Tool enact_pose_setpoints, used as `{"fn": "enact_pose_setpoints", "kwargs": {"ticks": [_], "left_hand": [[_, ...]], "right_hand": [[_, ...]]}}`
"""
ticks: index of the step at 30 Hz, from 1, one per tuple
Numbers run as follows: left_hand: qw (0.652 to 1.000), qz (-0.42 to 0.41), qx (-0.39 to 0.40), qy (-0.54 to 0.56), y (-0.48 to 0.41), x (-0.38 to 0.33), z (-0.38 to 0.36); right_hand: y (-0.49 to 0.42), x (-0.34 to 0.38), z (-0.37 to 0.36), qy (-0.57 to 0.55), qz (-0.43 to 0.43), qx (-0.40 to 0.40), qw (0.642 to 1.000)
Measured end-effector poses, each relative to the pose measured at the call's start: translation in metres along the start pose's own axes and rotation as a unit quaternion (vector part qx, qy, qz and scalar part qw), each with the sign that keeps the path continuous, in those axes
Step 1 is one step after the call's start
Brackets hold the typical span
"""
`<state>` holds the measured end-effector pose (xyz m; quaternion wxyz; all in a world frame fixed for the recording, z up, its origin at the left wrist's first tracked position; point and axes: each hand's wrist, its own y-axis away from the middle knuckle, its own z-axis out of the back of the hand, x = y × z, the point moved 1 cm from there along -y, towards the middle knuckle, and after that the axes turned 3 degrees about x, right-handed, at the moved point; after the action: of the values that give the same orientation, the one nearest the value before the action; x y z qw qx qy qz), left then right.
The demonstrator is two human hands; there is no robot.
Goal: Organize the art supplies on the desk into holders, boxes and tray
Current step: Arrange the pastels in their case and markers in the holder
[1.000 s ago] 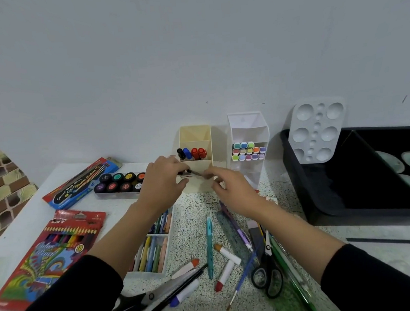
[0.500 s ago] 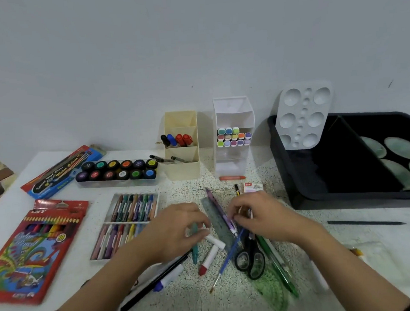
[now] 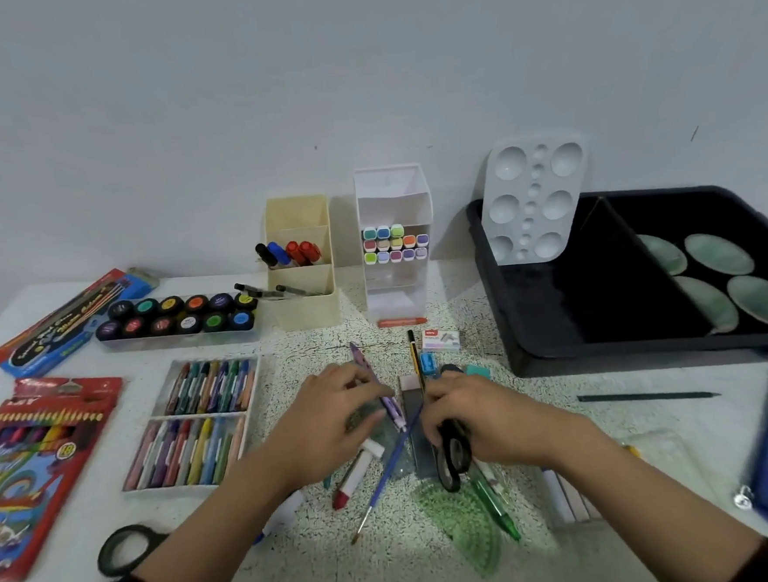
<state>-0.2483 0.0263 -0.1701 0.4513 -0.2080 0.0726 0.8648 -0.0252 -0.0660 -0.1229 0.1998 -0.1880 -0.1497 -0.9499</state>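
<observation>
Both hands are down in the loose pile on the speckled desk (image 3: 392, 572). My left hand (image 3: 332, 417) has its fingertips against the purple patterned pen (image 3: 391, 406) and my right hand (image 3: 486, 415) lies over the black-handled scissors (image 3: 453, 461), but I cannot tell whether either grip is closed on anything. I judge they sit here because this heap is what's left to sort, with the cream plastic holder (image 3: 304, 312) and the black divided tray (image 3: 493, 287) waiting behind.
</observation>
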Motion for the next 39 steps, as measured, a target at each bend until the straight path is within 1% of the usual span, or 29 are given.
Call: {"fn": "enact_pose_setpoints", "kwargs": {"ticks": [3, 6, 8, 10, 15, 20, 23, 25, 27, 31, 34, 36, 37, 39], "left_hand": [[1.000, 0.002, 0.002, -0.010, -0.002, -0.007, -0.005], [1.000, 0.004, 0.016, -0.019, -0.005, -0.014, -0.006], [0.999, 0.002, 0.034, -0.042, -0.008, -0.018, -0.008], [0.997, -0.001, 0.044, -0.068, -0.012, -0.020, -0.010], [0.994, 0.001, 0.030, -0.103, -0.017, -0.016, -0.007], [0.995, 0.008, 0.009, -0.101, -0.010, -0.006, -0.002], [0.997, 0.008, -0.015, -0.078, -0.007, 0.000, 0.006], [0.996, 0.013, -0.057, -0.062, -0.005, 0.003, 0.018], [0.990, 0.013, -0.136, -0.048, -0.003, 0.009, 0.037], [0.964, 0.039, -0.262, -0.030, -0.001, 0.026, 0.083], [0.942, 0.089, -0.323, 0.022, 0.001, 0.041, 0.113], [0.934, 0.134, -0.322, 0.071, 0.001, 0.056, 0.125], [0.936, 0.154, -0.304, 0.088, 0.000, 0.064, 0.128], [0.952, 0.164, -0.238, 0.101, -0.005, 0.082, 0.130]], "right_hand": [[0.009, -0.012, 0.001, -0.130, -0.033, -0.110, 0.985], [0.014, -0.014, 0.004, -0.213, -0.062, -0.242, 0.945], [0.016, -0.013, 0.004, -0.251, -0.088, -0.294, 0.918], [0.017, -0.011, 0.004, -0.271, -0.106, -0.323, 0.900], [0.013, -0.006, 0.009, -0.289, -0.121, -0.340, 0.887], [0.001, 0.009, 0.026, -0.301, -0.099, -0.352, 0.881], [-0.008, 0.016, 0.042, -0.323, -0.091, -0.374, 0.865], [-0.017, 0.023, 0.052, -0.313, -0.070, -0.387, 0.864], [-0.028, 0.034, 0.062, -0.297, -0.040, -0.396, 0.868], [-0.055, 0.057, 0.083, -0.287, 0.014, -0.418, 0.862], [-0.083, 0.069, 0.099, -0.260, 0.047, -0.443, 0.857], [-0.102, 0.075, 0.107, -0.222, 0.057, -0.463, 0.856], [-0.112, 0.078, 0.110, -0.204, 0.058, -0.473, 0.855], [-0.133, 0.080, 0.116, -0.166, 0.059, -0.488, 0.855]]}}
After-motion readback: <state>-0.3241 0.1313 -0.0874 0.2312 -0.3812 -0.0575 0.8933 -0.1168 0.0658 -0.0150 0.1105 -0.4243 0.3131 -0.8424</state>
